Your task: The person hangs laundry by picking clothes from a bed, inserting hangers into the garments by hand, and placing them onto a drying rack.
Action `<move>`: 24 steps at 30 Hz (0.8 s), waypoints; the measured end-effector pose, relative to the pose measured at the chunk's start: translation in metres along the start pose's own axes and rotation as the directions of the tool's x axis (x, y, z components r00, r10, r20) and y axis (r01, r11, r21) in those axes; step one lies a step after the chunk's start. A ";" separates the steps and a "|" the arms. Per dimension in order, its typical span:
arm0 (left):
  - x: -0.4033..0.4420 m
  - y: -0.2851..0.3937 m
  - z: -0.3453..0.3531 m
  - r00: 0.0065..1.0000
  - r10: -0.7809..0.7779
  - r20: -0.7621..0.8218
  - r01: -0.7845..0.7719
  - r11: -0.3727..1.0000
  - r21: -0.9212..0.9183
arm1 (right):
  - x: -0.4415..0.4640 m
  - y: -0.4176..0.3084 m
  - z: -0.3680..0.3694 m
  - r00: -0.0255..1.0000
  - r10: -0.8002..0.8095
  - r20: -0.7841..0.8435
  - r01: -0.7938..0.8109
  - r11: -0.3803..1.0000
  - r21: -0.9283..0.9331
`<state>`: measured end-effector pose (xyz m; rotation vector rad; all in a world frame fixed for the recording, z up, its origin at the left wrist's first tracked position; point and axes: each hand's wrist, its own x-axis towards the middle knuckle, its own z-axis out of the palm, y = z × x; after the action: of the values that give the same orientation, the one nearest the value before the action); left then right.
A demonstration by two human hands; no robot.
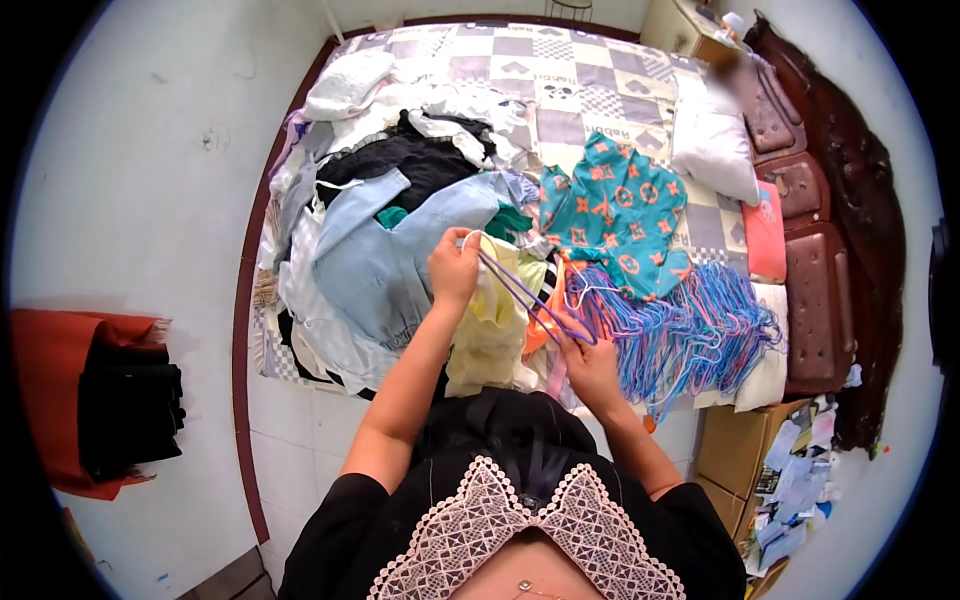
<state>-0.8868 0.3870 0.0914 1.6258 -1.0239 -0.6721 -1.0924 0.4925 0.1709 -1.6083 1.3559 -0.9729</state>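
Note:
My right hand (592, 365) is closed round one end of a purple clothes hanger (520, 293). The hanger slants up to the left, its far end reaching my left hand (455, 268). That hand is closed at the top of a pale yellow garment (492, 320), by a white edge or strap; the fingertips are partly hidden. The garment hangs down between my hands. Beyond my right hand lies a dense heap of blue, purple and pink hangers (690, 335). A teal garment with an orange pattern (615, 210) is spread above them.
Mixed clothes are piled at the left of the bed, including a light blue garment (365, 270) and a black one (400, 165). A white pillow (715, 135) lies near the brown headboard (815, 300). Cardboard boxes (735, 450) stand at the lower right.

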 end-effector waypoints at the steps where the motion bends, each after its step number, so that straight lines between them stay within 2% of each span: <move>1: -0.005 0.014 -0.001 0.999 0.041 0.024 -0.040 0.999 -0.014 | 0.004 -0.006 0.005 0.995 0.094 -0.009 -0.094 0.995 0.043; 4: -0.020 0.029 0.005 0.989 0.120 0.086 -0.113 0.990 -0.083 | 0.025 0.021 0.033 0.991 0.115 -0.074 -0.111 0.992 0.052; 5: -0.030 0.041 0.004 0.975 0.136 0.177 -0.134 0.991 -0.023 | 0.033 0.028 0.042 0.995 0.059 -0.079 -0.047 0.988 0.144; 6: -0.039 0.055 0.001 0.952 0.146 0.267 -0.161 0.986 0.034 | 0.040 0.023 0.043 0.995 0.058 -0.080 -0.046 0.988 0.147; 7: -0.044 0.066 -0.002 0.948 0.150 0.280 -0.175 0.982 0.070 | 0.049 0.015 0.042 0.978 0.199 -0.065 -0.160 0.910 0.383; 8: -0.044 0.065 -0.003 0.947 0.155 0.281 -0.181 0.981 0.069 | 0.057 0.005 0.038 0.945 0.328 -0.017 -0.254 0.764 0.593; 9: -0.041 0.062 -0.005 0.953 0.202 0.226 -0.232 0.966 0.115 | 0.064 -0.008 0.028 0.922 0.386 0.034 -0.281 0.606 0.744; 10: -0.038 0.056 -0.007 0.953 0.250 0.172 -0.277 0.947 0.162 | 0.069 -0.013 0.020 0.924 0.382 0.029 -0.275 0.609 0.744; 12: -0.028 0.022 -0.015 0.956 0.200 0.213 -0.247 0.943 0.225 | 0.077 -0.016 0.004 0.932 0.348 -0.103 -0.041 0.384 0.922; 13: -0.027 0.003 -0.019 0.957 0.196 0.214 -0.262 0.902 0.342 | 0.081 -0.017 -0.006 0.933 0.345 -0.106 -0.039 0.387 0.921; 14: -0.029 -0.009 -0.024 0.958 0.191 0.215 -0.271 0.848 0.456 | 0.085 -0.016 -0.016 0.931 0.335 -0.148 0.029 0.334 0.942; 15: -0.034 -0.008 -0.030 0.962 0.058 0.266 -0.188 0.848 0.495 | 0.091 -0.017 -0.021 0.925 0.329 -0.190 0.097 0.278 0.956; 16: -0.041 -0.007 -0.032 0.961 0.060 0.268 -0.191 0.848 0.495 | 0.097 -0.017 -0.020 0.924 0.330 -0.192 0.100 0.277 0.956; 18: -0.058 0.001 -0.032 0.942 0.219 0.253 -0.318 0.822 0.472 | 0.110 -0.013 -0.021 0.915 0.380 -0.138 0.077 0.171 0.982; 20: -0.065 0.014 -0.029 0.939 0.197 0.282 -0.311 0.837 0.451 | 0.123 -0.005 -0.013 0.906 0.389 -0.166 0.100 0.184 0.978; 22: -0.071 0.028 -0.027 0.943 0.085 0.320 -0.232 0.861 0.453 | 0.133 -0.003 -0.009 0.879 0.428 -0.211 0.163 0.145 0.976; 24: -0.074 0.035 -0.030 0.941 0.089 0.327 -0.228 0.881 0.415 | 0.144 0.000 -0.006 0.863 0.435 -0.257 0.190 0.191 0.963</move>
<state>-0.9076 0.4633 0.1289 1.8362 -1.6144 -0.6086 -1.0798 0.3489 0.1817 -0.1669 0.7020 -1.7279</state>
